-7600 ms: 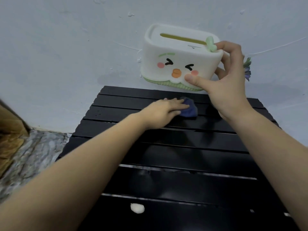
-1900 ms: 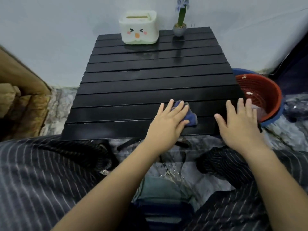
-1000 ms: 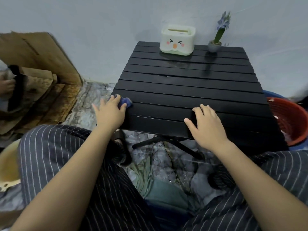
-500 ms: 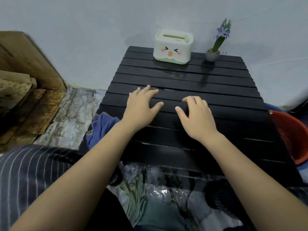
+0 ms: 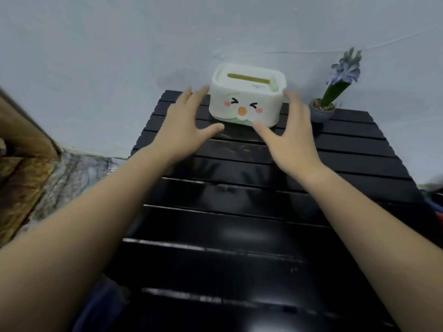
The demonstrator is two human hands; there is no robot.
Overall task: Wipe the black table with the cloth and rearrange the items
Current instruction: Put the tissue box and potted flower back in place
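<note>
One black slatted table fills most of the view, its glossy top reflecting the arms above it. On its far edge, against the pale wall, stand two items: one white tissue box with a squinting cartoon face and a slot in its lid, and to its right, apart from it, one small grey pot holding a purple hyacinth. Two bare hands reach over the table. The left hand spreads its fingers wide just beside the box's left side, and the right hand does the same at the right side (whether either fingertip actually touches the box is lost in blur); neither grips anything. Half a second ago both hands lay flat on the middle slats with the blue cloth hanging off the table's left edge; now they have moved forward to flank the box, and no cloth can be clearly made out.
</note>
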